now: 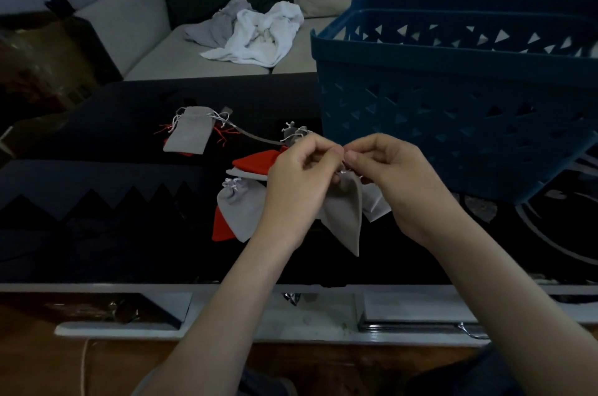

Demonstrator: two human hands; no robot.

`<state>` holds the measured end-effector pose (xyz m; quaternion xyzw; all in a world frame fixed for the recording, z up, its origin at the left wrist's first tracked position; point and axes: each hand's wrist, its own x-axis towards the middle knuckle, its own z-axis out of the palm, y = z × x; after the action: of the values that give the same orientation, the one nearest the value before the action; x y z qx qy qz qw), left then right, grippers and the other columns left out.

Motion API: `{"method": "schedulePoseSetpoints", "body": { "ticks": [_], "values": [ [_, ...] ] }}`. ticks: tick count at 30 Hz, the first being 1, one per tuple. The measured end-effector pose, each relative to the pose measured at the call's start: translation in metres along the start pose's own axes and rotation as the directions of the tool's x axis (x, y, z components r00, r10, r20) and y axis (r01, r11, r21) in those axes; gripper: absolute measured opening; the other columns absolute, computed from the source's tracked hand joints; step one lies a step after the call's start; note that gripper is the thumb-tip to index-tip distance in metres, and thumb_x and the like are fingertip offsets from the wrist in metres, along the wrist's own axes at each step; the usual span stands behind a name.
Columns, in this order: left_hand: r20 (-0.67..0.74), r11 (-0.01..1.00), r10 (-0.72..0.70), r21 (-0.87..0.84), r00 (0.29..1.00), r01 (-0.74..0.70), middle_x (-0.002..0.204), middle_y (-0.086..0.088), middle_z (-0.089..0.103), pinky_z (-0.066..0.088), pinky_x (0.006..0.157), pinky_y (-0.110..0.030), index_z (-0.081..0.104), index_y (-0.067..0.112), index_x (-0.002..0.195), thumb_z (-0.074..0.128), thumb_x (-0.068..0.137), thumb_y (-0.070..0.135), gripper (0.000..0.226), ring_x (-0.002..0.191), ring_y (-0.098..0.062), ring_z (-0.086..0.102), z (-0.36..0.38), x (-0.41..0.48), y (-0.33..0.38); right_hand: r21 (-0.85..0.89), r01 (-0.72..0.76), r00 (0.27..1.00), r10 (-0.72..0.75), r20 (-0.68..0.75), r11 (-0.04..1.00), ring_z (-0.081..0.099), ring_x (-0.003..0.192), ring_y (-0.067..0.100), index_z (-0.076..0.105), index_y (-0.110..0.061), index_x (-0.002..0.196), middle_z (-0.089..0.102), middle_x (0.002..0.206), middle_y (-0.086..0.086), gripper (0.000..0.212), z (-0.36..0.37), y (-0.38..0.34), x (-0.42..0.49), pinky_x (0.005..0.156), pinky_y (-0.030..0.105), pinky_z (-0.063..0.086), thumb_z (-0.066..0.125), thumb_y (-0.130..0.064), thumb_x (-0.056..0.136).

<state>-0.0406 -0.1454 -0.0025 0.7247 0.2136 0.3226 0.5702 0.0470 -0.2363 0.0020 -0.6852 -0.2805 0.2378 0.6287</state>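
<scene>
The sofa [155,52] runs along the back, with a heap of towels [259,36] on its seat. In front stands the blue basket [453,123], tilted, at the right of the dark-covered counter [97,208].

Loose pouches lie left of centre on the counter: a grey one [189,133] further off, then a red one [255,161] and another grey one [239,208] in a small overlapping pile.

The pouch [348,214] being worked is grey. It is held up above the counter, just in front of the basket, and hangs point-down between the two wrists. The left grip [301,182] and right grip [388,182] are both clenched on its gathered top, fingertips nearly touching. A bit of white cord [343,172] shows just beneath them. Which fingers have cloth and which have cord cannot be made out.

The step looks to be working the drawstring at the mouth, though whether closing or opening it I cannot tell. Next, the ends likely need pulling apart evenly, with the neck steadied so the cloth bunches cleanly.

No brand, label or readable writing shows. The pale curved lines on the counter's cover at right form no legible letters.
</scene>
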Motion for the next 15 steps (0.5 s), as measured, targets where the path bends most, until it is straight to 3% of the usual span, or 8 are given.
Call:
{"method": "schedulePoseSetpoints", "body": {
  "ticks": [4, 8, 12, 15],
  "values": [
    [0.015, 1.000, 0.020, 0.017, 1.000, -0.020, 0.069, 0.006, 0.065, 0.050, 0.067, -0.028, 0.067, 0.014, 0.076, 0.059, 0.089, 0.008, 0.016, 0.065, -0.007, 0.060, -0.0005, -0.0005, -0.0004, 0.005, -0.061, 0.998, 0.061, 0.027, 0.998, 0.064, 0.074, 0.013, 0.067, -0.011, 0.086, 0.068, 0.084, 0.013, 0.007, -0.0020, -0.0001, 0.0015, 0.074, 0.024, 0.052, 0.062, -0.009, 0.089],
    [0.017, 1.000, -0.020, -0.008, 1.000, 0.020, 0.067, 0.008, 0.064, 0.048, 0.063, -0.019, 0.068, 0.010, 0.081, 0.058, 0.089, 0.008, 0.013, 0.063, -0.003, 0.059, 0.0012, -0.0019, -0.0019, -0.012, -0.064, 0.998, 0.064, -0.002, 0.998, 0.062, 0.066, 0.011, 0.067, -0.014, 0.079, 0.067, 0.071, 0.005, 0.009, -0.0017, 0.0011, 0.0011, 0.072, 0.026, 0.051, 0.065, -0.012, 0.087],
    [-0.010, 0.995, -0.102, -0.023, 0.995, 0.101, 0.063, 0.009, 0.061, 0.045, 0.060, -0.018, 0.067, 0.010, 0.081, 0.056, 0.089, 0.007, 0.014, 0.059, -0.001, 0.056, 0.0031, -0.0001, -0.0057, -0.342, 0.093, 0.987, -0.132, -0.095, 0.935, 0.058, 0.065, 0.002, 0.065, -0.017, 0.077, 0.065, 0.070, -0.002, 0.009, -0.0017, 0.0033, 0.0000, 0.061, 0.012, 0.045, 0.066, -0.018, 0.086],
    [-0.003, 0.985, -0.166, -0.044, 0.986, 0.166, 0.061, 0.006, 0.060, 0.043, 0.060, -0.020, 0.066, 0.011, 0.079, 0.055, 0.090, 0.005, 0.017, 0.057, -0.003, 0.055, 0.0036, 0.0018, -0.0060, -0.469, 0.219, 0.951, -0.294, -0.093, 0.856, 0.056, 0.071, -0.002, 0.062, -0.015, 0.079, 0.062, 0.069, -0.009, 0.009, 0.0003, 0.0016, -0.0022, 0.062, 0.007, 0.041, 0.064, -0.015, 0.087]
  ]
}}
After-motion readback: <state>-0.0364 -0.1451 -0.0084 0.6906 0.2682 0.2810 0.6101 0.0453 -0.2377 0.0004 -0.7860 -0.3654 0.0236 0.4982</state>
